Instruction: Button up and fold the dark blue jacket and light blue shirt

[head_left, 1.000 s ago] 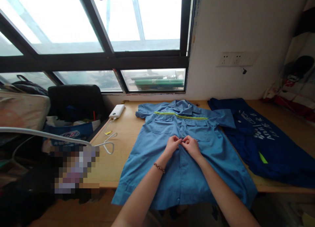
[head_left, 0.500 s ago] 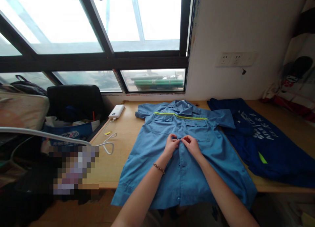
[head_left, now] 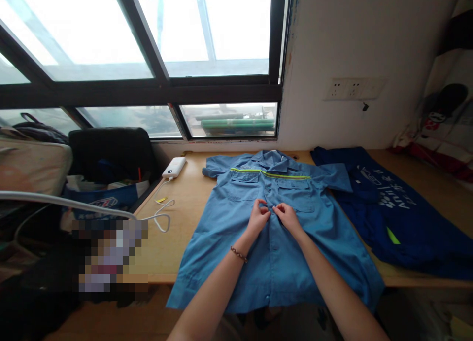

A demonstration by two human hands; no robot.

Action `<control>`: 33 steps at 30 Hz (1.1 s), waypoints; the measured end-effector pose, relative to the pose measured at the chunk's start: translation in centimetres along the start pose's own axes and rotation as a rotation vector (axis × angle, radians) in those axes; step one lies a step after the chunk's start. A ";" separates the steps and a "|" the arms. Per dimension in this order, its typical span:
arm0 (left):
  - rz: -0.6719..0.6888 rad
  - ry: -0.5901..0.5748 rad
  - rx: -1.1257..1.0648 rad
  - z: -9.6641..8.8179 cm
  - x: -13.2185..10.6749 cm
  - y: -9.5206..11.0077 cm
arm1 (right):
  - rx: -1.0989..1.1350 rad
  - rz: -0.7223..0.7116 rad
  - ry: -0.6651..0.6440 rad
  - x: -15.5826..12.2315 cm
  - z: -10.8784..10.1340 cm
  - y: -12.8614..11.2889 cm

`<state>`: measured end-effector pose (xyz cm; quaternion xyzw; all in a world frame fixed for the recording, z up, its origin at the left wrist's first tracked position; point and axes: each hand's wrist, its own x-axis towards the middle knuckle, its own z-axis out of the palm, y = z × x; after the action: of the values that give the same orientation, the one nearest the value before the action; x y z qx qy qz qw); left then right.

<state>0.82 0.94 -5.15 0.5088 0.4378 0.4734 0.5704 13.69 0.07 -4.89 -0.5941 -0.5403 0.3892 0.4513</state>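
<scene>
A light blue short-sleeved work shirt [head_left: 236, 242] with a yellow-green chest stripe lies front-up on the wooden table [head_left: 185, 218], its hem hanging over the near edge. My left hand [head_left: 257, 216] and my right hand [head_left: 286, 217] meet at the shirt's front placket, just below the two chest pockets. Both hands pinch the placket fabric with curled fingers, thumbs against fingertips, almost touching each other. A beaded bracelet sits on my left wrist.
A dark blue garment [head_left: 399, 213] with white print lies to the right of the shirt. A white power bank [head_left: 173, 167] with a looped white cable [head_left: 160, 218] rests at the table's left. Bags and clutter fill the left side below the window; a wall socket [head_left: 353, 88] is above.
My hands have shifted slightly up the placket and stay pinched on it; the view has drifted a little. The shirt lies as before.
</scene>
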 end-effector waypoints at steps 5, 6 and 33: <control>0.036 -0.060 -0.017 -0.1 0.1 0.0 | 0.086 0.145 -0.076 0.4 -0.1 0.0; 0.041 -0.070 -0.025 -0.1 0.1 0.0 | 0.093 0.165 -0.089 0.5 -0.1 0.0; 0.271 0.021 0.367 -1.0 5.2 0.0 | -0.868 -0.185 0.132 -7.3 2.2 -2.9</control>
<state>0.71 6.26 -5.39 0.6531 0.4503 0.4633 0.3949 9.91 -6.90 -2.99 -0.7011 -0.6745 0.0457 0.2269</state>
